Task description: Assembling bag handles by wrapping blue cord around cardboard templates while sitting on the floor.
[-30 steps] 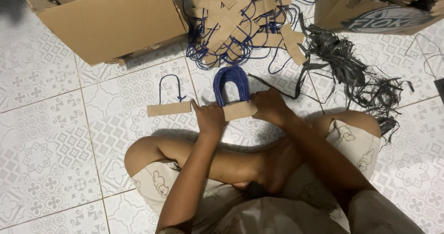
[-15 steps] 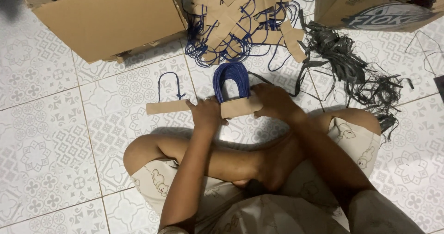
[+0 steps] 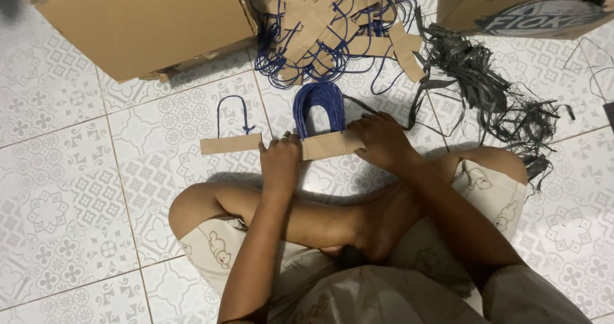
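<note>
**Both hands on a stack of cord-handled card strips**

A person sits cross-legged on a white patterned tile floor, seen from above. The left hand is curled closed over the left end of a stack of brown cardboard strips with arched blue cord loops, fingers wrapped around its edge. The right hand presses down on the stack's right end, fingers bent over the card and gripping it. The stack rests on the floor just ahead of the crossed legs, its blue loops standing up and away from the person.

Just left of the left hand lies a single brown cardboard strip with one thin blue cord loop, flat on the tiles and touching or nearly touching that hand. Farther ahead sits a loose heap of the same strips and blue cords. To its right is a tangle of dark grey plastic strands. A large brown cardboard box stands at upper left, another printed carton at upper right.
</note>
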